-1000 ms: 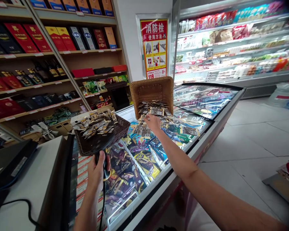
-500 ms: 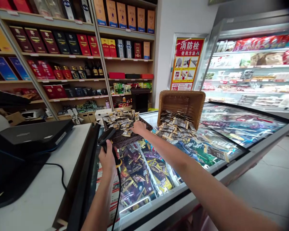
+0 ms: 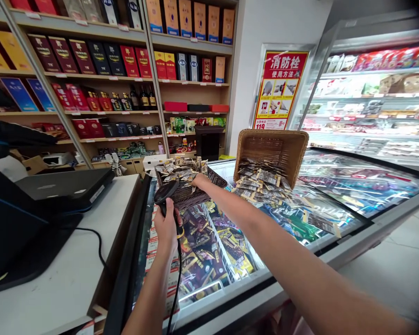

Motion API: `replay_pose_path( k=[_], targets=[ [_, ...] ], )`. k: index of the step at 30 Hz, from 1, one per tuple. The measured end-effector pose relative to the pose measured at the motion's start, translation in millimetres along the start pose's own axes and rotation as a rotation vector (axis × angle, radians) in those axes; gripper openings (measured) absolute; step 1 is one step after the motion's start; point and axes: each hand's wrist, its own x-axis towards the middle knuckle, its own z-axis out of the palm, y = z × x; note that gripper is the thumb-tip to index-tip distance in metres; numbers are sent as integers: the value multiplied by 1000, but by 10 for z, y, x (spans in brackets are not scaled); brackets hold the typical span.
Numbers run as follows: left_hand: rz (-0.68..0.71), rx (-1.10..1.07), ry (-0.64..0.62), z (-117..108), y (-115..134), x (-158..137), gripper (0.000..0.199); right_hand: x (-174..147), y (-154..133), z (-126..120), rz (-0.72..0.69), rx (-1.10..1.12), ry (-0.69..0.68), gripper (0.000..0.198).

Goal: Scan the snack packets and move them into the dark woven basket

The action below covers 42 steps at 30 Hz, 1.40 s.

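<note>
My left hand [image 3: 165, 225] is closed around the handle of a black barcode scanner [image 3: 166, 190], its head tilted up and its cable hanging down beside my wrist. My right hand [image 3: 200, 181] reaches into a dark woven basket [image 3: 216, 179], fingers curled down by a pile of small snack packets [image 3: 179, 168]. What those fingers hold, if anything, is hidden. Right of it a brown wicker basket [image 3: 300, 149] lies on its side, with many similar packets [image 3: 261, 181] spilling from its mouth onto the freezer's glass top.
Under both baskets stands a chest freezer [image 3: 258, 284] with wrapped ice creams inside. A white counter [image 3: 66, 251] on the left bears a black machine [image 3: 66, 186] and a cable. Shelves of boxed bottles [image 3: 97, 58] line the back; a lit fridge [image 3: 377, 93] stands at right.
The view has shifted left, so everything appears further right. My right hand sits slightly lower and nearer the packets' left part in the dark basket. My left hand keeps the scanner.
</note>
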Motion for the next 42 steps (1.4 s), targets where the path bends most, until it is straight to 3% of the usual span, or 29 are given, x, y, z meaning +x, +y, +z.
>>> replay_pose_path(
  k=[5,9,12,16,23,30,35,42],
  targets=[
    [-15,27,-40,64,-10,-45,61,-312,418,-327,-156,322,276,33],
    [-25,34,-89,102,-6,-98,62,-673,1007,-467,-296,835,248,40],
    [-44,43,-163,111,-3,-120,65,-869,1404,-483,-281,1094,237,52],
    [-98,104,-333,129,-10,-149,69,-928,1708,-527,-180,1253,298,53],
    [-107,251,-530,122,-78,-198,64,-790,1853,-695,-29,1361,324,35],
    [-121,242,-523,158,-78,-194,66,-731,1799,-710,140,1598,204,15],
    [-130,251,-511,164,-32,-169,70,-771,1822,-720,100,1454,204,15],
    [-95,361,-653,111,-60,-176,67,-806,1819,-697,-18,1338,213,19]
  ],
)
